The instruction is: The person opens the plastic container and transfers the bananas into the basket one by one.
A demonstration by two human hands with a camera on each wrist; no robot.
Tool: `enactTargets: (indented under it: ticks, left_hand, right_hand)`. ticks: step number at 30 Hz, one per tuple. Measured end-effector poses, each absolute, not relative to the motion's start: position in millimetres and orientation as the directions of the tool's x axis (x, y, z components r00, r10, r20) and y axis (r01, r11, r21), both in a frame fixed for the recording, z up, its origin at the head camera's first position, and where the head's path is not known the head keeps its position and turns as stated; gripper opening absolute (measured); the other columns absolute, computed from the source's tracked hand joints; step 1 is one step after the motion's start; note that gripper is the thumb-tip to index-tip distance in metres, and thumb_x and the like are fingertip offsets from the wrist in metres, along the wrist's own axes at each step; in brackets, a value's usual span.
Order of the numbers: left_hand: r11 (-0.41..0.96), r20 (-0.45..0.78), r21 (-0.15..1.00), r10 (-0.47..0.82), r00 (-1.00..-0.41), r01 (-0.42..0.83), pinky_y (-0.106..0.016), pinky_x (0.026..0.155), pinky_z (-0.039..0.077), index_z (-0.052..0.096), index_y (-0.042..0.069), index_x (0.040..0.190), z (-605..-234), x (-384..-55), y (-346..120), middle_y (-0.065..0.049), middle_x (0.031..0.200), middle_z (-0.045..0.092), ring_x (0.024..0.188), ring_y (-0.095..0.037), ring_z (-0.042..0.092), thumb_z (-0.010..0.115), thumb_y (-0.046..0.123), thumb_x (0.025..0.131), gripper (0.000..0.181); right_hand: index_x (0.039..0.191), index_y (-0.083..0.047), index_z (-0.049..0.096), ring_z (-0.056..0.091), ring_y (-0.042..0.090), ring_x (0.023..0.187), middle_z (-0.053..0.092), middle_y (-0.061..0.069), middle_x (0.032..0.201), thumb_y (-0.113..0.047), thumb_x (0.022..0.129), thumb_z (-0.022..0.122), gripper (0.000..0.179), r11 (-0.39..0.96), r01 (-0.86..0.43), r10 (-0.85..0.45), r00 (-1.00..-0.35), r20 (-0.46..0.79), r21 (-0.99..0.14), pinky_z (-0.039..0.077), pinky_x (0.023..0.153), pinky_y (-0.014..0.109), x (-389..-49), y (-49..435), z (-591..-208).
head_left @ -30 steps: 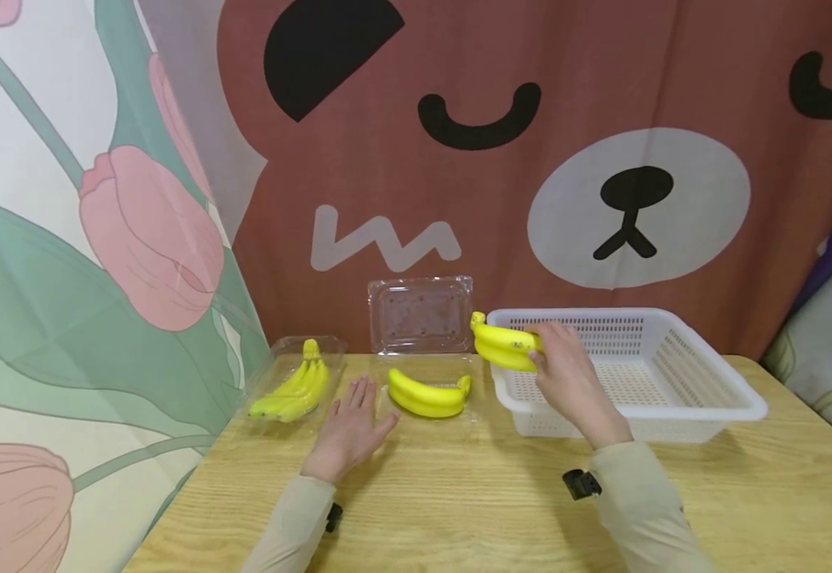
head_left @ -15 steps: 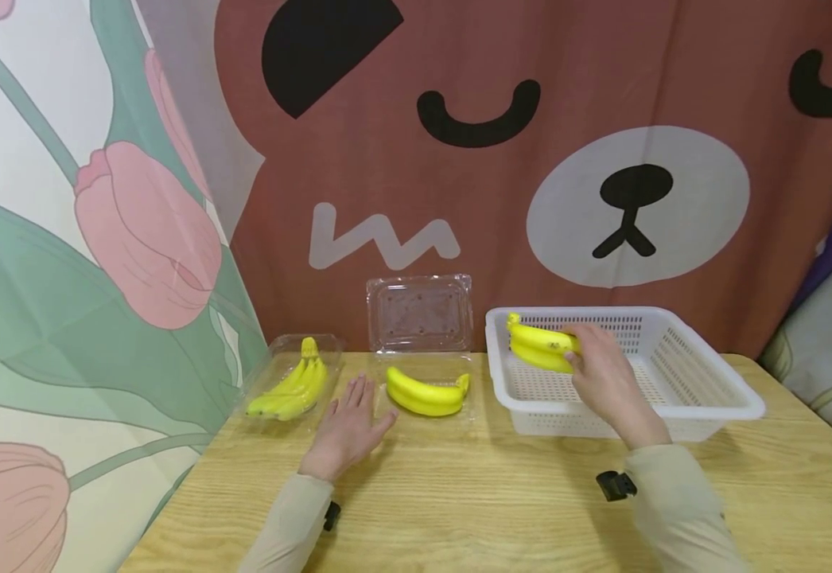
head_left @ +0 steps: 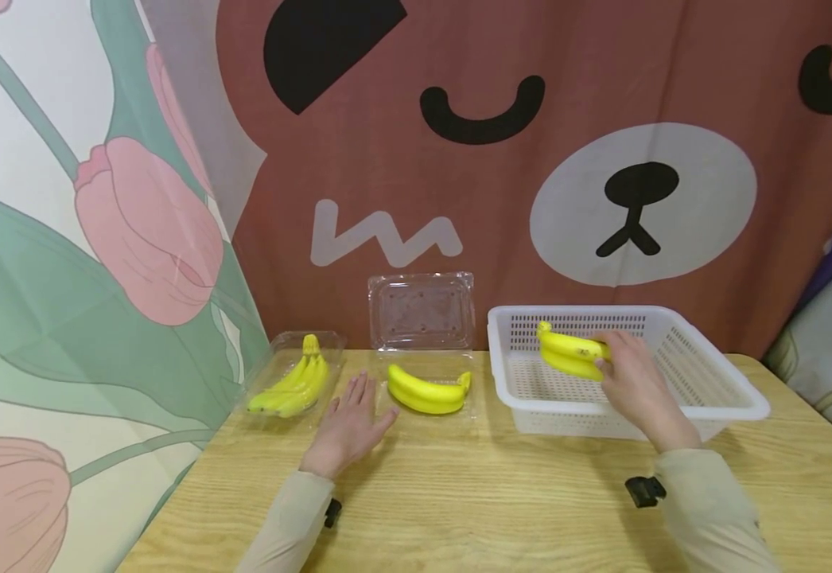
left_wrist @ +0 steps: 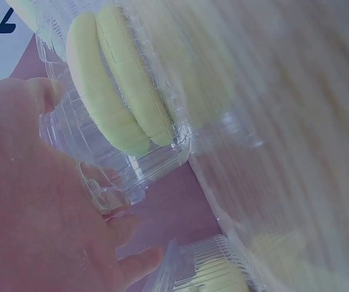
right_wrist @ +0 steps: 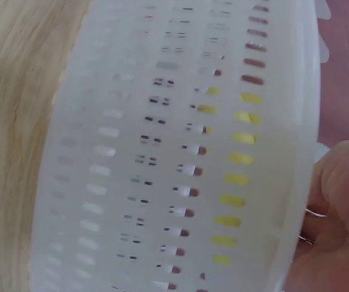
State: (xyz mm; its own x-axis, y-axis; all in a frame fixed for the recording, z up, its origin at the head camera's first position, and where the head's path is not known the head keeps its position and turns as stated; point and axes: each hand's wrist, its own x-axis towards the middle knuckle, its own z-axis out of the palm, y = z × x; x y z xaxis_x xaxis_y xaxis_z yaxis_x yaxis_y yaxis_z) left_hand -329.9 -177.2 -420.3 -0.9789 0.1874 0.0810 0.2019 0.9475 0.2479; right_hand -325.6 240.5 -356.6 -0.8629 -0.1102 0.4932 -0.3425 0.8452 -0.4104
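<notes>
In the head view my right hand (head_left: 641, 386) grips a small bunch of yellow bananas (head_left: 572, 355) by one end, over the white slotted basket (head_left: 624, 411). From the right wrist view, yellow shows through the slots of the basket wall (right_wrist: 284, 182), which hides most of the bunch. My left hand (head_left: 347, 428) lies flat, fingers extended, by the left edge of an open clear plastic clamshell box (head_left: 421, 312). Another banana bunch (head_left: 426, 391) rests in that box; the left wrist view shows two bananas (left_wrist: 122, 85) beside my left hand (left_wrist: 46, 194).
At the left stands a second clear plastic box (head_left: 258, 374) with a bunch of bananas (head_left: 297, 386) in it. Everything sits on a wooden table (head_left: 445, 493). A curtain with a bear face (head_left: 373, 175) hangs right behind.
My right hand has carried its bananas rightward, from the basket's left rim to over its inside. The left hand has stayed in place beside the open box.
</notes>
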Motion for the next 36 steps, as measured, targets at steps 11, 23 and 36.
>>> enactTargets:
  ticks: [11,23,36]
  left_hand:
    - [0.943,0.082,0.255,0.201,-0.976,0.216,-0.054,0.117,0.013,0.017,0.003,0.156,-417.1,-327.1,-177.0,-0.015,0.163,0.01,0.149,-0.03,0.006,0.031,0.064,0.099,0.085]
    - [0.943,0.09,0.254,0.199,-0.976,0.216,-0.055,0.117,0.015,0.021,0.001,0.156,-417.3,-327.3,-176.0,-0.017,0.162,0.011,0.149,-0.032,0.009,0.036,0.059,0.101,0.081]
    - [0.945,0.098,0.245,0.196,-0.976,0.215,-0.054,0.117,0.016,0.024,0.0,0.155,-415.4,-325.3,-173.7,-0.017,0.162,0.013,0.148,-0.033,0.012,0.036,0.057,0.101,0.079]
  right_hand:
    - [0.123,0.013,0.053,0.046,0.042,0.1,0.053,0.028,0.114,0.009,0.092,0.057,0.032,0.852,-0.325,-0.107,-0.876,0.471,-0.411,0.041,0.086,0.058,-329.5,247.1,-366.2]
    - [0.123,0.014,0.053,0.046,0.045,0.102,0.053,0.03,0.114,0.009,0.092,0.056,0.031,0.854,-0.319,-0.116,-0.887,0.447,-0.411,0.04,0.086,0.06,-332.0,250.3,-371.6]
    - [0.125,0.013,0.054,0.047,0.048,0.106,0.053,0.031,0.116,0.008,0.093,0.054,0.032,0.858,-0.295,-0.115,-0.908,0.403,-0.421,0.04,0.09,0.061,-332.4,250.8,-371.5]
